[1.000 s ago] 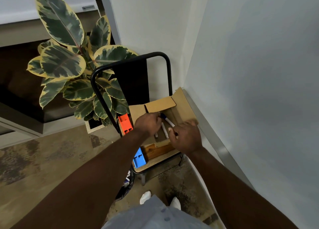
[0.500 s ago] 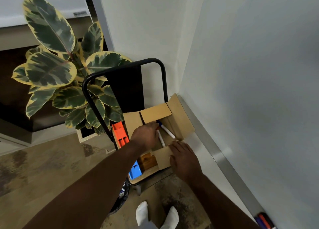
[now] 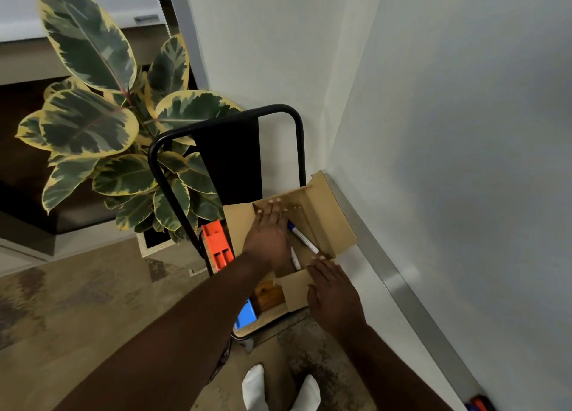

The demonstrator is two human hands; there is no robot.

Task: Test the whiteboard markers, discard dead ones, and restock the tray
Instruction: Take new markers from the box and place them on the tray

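- Reaching into the middle of the frame, your left hand [image 3: 268, 235] lies flat over the open box [image 3: 331, 215], fingers straight and spread. The fingertips touch the far flap [image 3: 294, 194], and the hand grips nothing.
- Your right hand [image 3: 335, 290] sits just below and right of it, fingers straight and close together. They rest on the near flap [image 3: 292, 288], with nothing pinched.
- Two markers lie inside the box, between your hands.
- One marker [image 3: 305, 242] has a white barrel and a blue end, and runs diagonally just right of your left hand.
- The second marker [image 3: 295, 260] is white and partly hidden under your left palm.
- The box sits on the wooden seat [image 3: 267, 293] of a black chair [image 3: 298, 150], pushed into the corner beside the wall.
- An orange plastic piece [image 3: 216, 246] stands at the left of the box, and a blue one [image 3: 246, 314] shows under your left forearm.
- The whiteboard [image 3: 464, 163] fills the right of the frame. Its silver tray [image 3: 396, 283] runs diagonally towards the lower right.
- In the lower right corner, the red and blue ends of more markers [image 3: 479, 406] lie in that tray, well apart from the box.
- A leafy plant [image 3: 89, 122] fills the upper left, behind the chair.
- Your white socks [image 3: 253, 386] show at the bottom edge.
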